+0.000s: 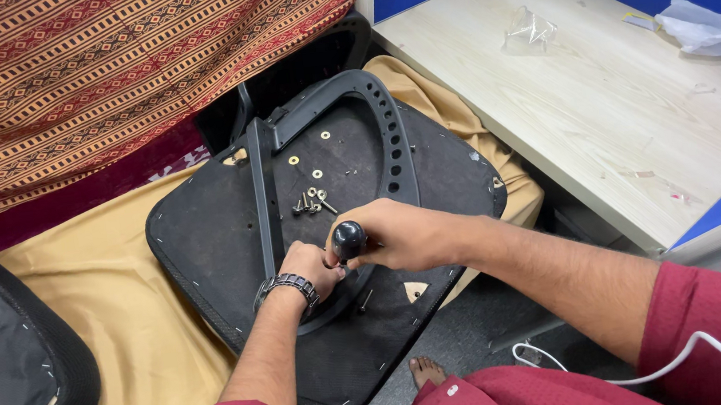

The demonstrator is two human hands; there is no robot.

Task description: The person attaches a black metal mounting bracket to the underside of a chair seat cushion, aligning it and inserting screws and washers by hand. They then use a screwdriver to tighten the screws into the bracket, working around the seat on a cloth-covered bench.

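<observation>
On desk (600, 106), clear crumpled bag (528, 30)

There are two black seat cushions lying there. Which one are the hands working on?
The middle cushion, the one with the black armrest frame and loose washers on it. Both hands are on it; the other cushion, at far left, lies untouched.
</observation>
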